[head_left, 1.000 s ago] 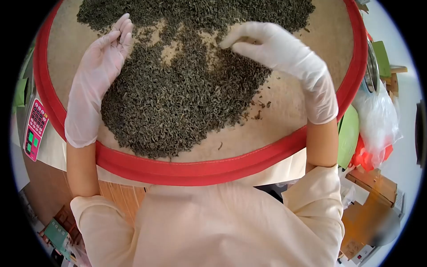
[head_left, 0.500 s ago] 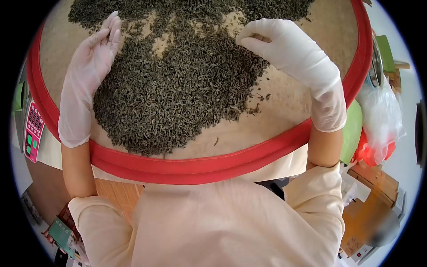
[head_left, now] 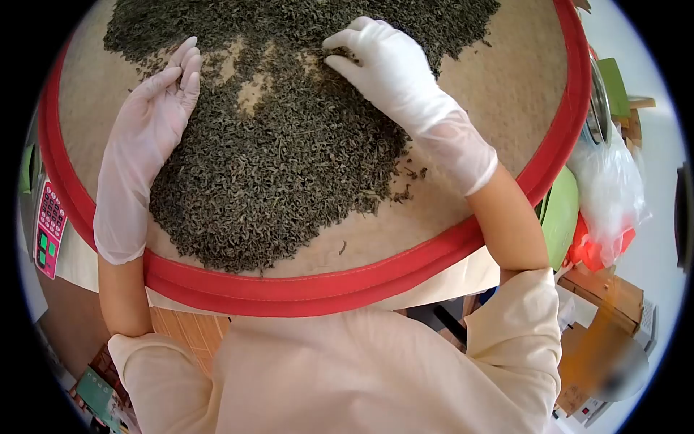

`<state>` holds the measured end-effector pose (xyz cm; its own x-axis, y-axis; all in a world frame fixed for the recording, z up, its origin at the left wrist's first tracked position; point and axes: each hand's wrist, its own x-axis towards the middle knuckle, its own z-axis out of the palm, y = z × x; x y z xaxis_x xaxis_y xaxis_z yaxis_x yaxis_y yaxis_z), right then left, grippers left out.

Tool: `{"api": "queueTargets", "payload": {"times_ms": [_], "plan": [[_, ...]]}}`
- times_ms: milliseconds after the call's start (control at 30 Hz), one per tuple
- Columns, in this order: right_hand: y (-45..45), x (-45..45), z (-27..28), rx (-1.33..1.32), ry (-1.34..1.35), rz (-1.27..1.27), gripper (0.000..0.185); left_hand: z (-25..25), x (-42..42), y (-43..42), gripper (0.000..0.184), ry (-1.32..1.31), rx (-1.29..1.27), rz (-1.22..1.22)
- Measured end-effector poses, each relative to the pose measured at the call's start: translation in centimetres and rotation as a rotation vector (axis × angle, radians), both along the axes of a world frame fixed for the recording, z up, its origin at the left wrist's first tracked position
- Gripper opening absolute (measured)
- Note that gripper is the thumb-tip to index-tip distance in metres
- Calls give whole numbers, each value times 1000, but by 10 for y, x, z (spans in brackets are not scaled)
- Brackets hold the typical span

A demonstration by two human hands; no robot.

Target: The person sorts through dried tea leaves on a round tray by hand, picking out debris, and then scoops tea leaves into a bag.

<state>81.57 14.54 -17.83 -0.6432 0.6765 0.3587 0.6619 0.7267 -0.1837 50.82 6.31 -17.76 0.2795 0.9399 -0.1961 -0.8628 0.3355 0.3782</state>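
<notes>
Dark, curled dried tea leaves (head_left: 267, 166) lie in a wide heap on a round, pale tray with a red cloth rim (head_left: 311, 295). Both hands wear thin white gloves. At the heap's left edge, my left hand (head_left: 148, 123) is held sideways, its fingers curled in and thumb folded against them; whatever they may hold is hidden. My right hand (head_left: 390, 72) reaches over the upper middle of the heap. Its thumb and fingertips are a little apart, at the leaves near a thin patch, with nothing visibly gripped.
On the left stands a pink scale (head_left: 49, 224) with a keypad and green displays. To the right are a clear plastic bag (head_left: 611, 188), something red, a green object (head_left: 560, 217) and a cardboard box (head_left: 603, 293). A few stray leaves (head_left: 402, 194) lie beside the heap.
My right hand has moved left across the heap, its thumb and fingertips now at the upper middle. My left hand stays almost in place. The view has shifted slightly.
</notes>
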Motion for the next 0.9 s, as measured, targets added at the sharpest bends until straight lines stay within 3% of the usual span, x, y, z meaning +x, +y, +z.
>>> {"api": "queueTargets", "payload": {"times_ms": [200,400,533,633,700,800,900], "plan": [[5,-5,-11,6,-28,48,16,2,3,0,39,-30,1,-19],[3,-3,-2,-279,89,-103,17,4,1,-2,39,16,-3,24],[6,7,24,-857,546,-231,20,-1,1,-3,40,36,7,51],[8,13,33,-1061,684,-175,20,11,21,-9,41,-6,-35,56],[-3,11,39,-1371,874,-49,20,32,54,-19,46,36,-118,46],[-29,2,58,-1398,880,8,22,42,92,-27,54,-93,-191,-171],[-51,-6,80,-1209,727,7,21,41,110,-29,62,-118,-229,-280]]}}
